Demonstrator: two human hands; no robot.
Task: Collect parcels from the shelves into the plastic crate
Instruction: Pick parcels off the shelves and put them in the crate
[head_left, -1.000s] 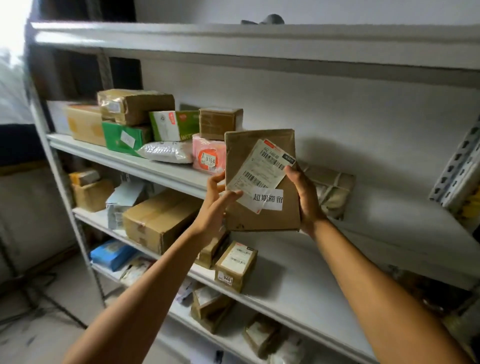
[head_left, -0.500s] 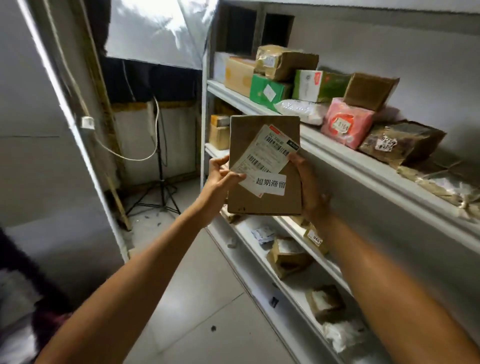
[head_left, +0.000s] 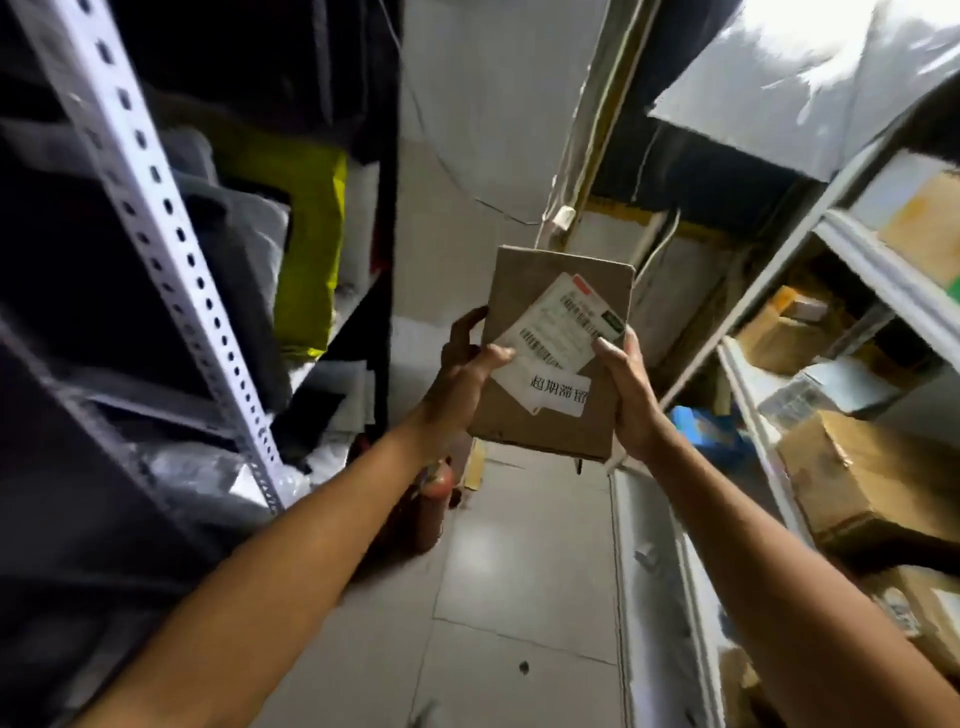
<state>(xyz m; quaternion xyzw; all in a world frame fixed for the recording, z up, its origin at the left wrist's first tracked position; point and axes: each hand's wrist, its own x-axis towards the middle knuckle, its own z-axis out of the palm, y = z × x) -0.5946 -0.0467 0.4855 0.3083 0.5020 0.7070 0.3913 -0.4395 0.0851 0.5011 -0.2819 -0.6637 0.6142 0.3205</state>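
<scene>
I hold a flat brown cardboard parcel (head_left: 524, 291) upright in front of me over the aisle, with white shipping labels on its face. My left hand (head_left: 460, 371) grips its left edge, thumb on the label. My right hand (head_left: 626, 395) grips its right edge, thumb on the front. The plastic crate is not in view.
A white metal shelf rack (head_left: 753, 395) with brown boxes (head_left: 862, 478) and a blue packet (head_left: 701, 431) runs along the right. On the left stands a dark rack with a perforated post (head_left: 171, 228) and grey and yellow bags (head_left: 306, 249). A tiled floor aisle (head_left: 519, 571) lies between, with a red extinguisher (head_left: 434, 499) at the left.
The view has swung left, away from the parcel shelves, to look down the aisle. The parcel stays held in both hands and has come away from the shelf.
</scene>
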